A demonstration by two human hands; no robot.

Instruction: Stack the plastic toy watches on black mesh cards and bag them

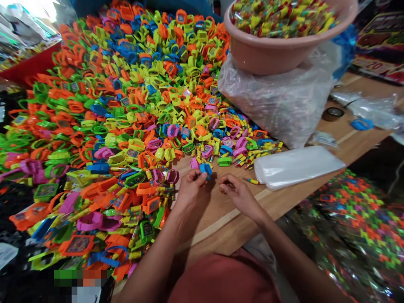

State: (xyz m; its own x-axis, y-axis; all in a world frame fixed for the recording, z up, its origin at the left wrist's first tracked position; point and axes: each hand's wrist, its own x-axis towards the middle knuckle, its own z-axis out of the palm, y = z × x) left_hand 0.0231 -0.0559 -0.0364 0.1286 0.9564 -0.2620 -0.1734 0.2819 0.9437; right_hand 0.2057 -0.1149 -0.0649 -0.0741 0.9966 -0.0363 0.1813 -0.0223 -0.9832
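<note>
My left hand point(193, 185) pinches a blue toy watch point(206, 169) between thumb and fingers, just above the wooden table point(217, 219). A little to its right is my right hand point(234, 188), its fingers curled in; whether anything small is between them I cannot make out. Beyond both hands lies a green toy watch point(224, 161) on the wood, with a pink toy watch point(194, 163) close to the blue one. Short yellow-and-red candy tubes point(252, 181) are scattered right of my right hand.
A large heap of colourful toy watches point(126, 105) covers the left and back. A pink basin point(268, 54) of wrapped pieces rests on a plastic sack point(277, 101). Clear plastic bags point(299, 166) lie at right, near a tape roll point(333, 112). Filled packets point(356, 219) are below the table edge.
</note>
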